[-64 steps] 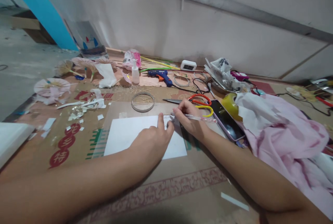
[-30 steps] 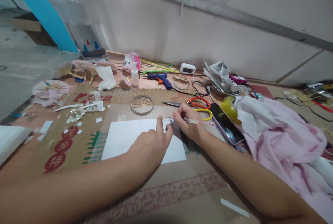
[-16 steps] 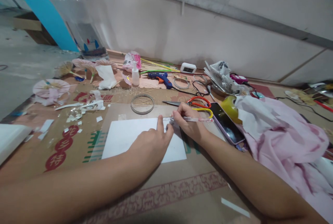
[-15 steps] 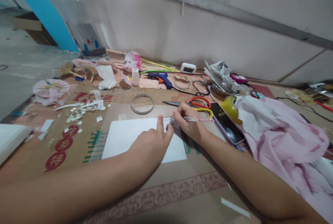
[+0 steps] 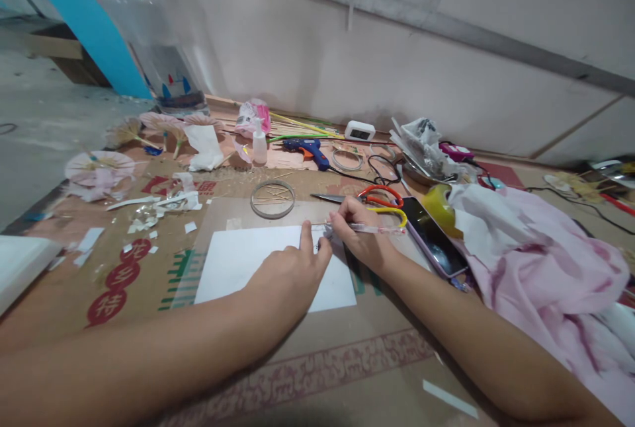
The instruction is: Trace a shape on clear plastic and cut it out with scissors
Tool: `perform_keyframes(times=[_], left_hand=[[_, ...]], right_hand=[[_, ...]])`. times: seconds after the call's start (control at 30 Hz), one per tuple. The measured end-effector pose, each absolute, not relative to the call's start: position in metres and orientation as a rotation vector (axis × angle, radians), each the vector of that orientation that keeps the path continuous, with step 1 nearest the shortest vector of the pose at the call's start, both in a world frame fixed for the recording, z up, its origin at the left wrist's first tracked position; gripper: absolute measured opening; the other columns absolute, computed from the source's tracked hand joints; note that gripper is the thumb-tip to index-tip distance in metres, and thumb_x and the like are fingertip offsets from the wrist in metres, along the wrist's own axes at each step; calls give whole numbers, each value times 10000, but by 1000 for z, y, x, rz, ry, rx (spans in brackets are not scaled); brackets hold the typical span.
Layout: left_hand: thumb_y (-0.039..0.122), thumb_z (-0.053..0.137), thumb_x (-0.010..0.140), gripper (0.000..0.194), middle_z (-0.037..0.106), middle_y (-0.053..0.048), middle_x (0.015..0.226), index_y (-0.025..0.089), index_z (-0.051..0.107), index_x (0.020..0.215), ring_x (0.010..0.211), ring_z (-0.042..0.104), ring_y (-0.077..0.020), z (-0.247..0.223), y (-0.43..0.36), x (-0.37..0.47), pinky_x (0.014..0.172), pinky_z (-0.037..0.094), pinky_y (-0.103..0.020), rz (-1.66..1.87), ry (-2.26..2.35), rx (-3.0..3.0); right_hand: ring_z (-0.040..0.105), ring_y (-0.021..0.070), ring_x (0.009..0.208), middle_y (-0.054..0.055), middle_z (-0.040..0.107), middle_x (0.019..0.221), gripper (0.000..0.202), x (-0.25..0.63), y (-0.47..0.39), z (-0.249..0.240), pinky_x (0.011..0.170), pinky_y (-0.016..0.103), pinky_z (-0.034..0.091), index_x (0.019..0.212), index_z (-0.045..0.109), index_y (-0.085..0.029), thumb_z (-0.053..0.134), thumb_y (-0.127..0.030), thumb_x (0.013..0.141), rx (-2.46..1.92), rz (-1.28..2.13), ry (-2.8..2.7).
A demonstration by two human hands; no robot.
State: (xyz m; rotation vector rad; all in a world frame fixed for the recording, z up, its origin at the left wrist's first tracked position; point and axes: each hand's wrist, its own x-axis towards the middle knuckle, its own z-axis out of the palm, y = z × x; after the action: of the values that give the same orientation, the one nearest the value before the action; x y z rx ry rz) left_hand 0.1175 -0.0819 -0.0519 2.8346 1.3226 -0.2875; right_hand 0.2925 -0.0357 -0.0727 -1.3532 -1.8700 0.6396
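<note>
A white sheet of paper (image 5: 233, 268) lies on the cardboard in front of me. My left hand (image 5: 285, 275) rests on it, index finger and thumb stretched out and apart, pressing near its upper edge. Between these fingertips shows a small clear piece with dark marks (image 5: 322, 242), too small to name. My right hand (image 5: 360, 232) is closed in a pinch around a clear pen with red on it (image 5: 380, 229). The pen lies almost flat, its tip close to my left index finger at the paper's upper edge. Just beyond my right hand are scissors (image 5: 381, 195) with red and yellow handles.
Right of my hand lie a phone (image 5: 434, 238), a yellow tape roll (image 5: 439, 205) and pink cloth (image 5: 540, 262). A grey ring with thin sticks (image 5: 272, 214) sits beyond the paper. Behind are a blue glue gun (image 5: 307, 148), a small bottle (image 5: 259, 143) and a large clear jug (image 5: 159, 50).
Almost nothing differs. Both hands and the pen keep their places on the paper; the whole view has shifted very slightly.
</note>
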Motion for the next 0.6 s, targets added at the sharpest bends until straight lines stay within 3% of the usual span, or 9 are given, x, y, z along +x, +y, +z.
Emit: perform_keyframes(times=[0.6], left_hand=[[63,436,866,586,328,-336,1502,124,430,1449,712,732,-277,-52,-81,119,539,599,-385,-287,1327,2821]], right_hand=[[433,123,546,-52,476,601,244,292,-35,-73,531,266,321,720,429,-222,536,-325,914,-1373,669,-1879]])
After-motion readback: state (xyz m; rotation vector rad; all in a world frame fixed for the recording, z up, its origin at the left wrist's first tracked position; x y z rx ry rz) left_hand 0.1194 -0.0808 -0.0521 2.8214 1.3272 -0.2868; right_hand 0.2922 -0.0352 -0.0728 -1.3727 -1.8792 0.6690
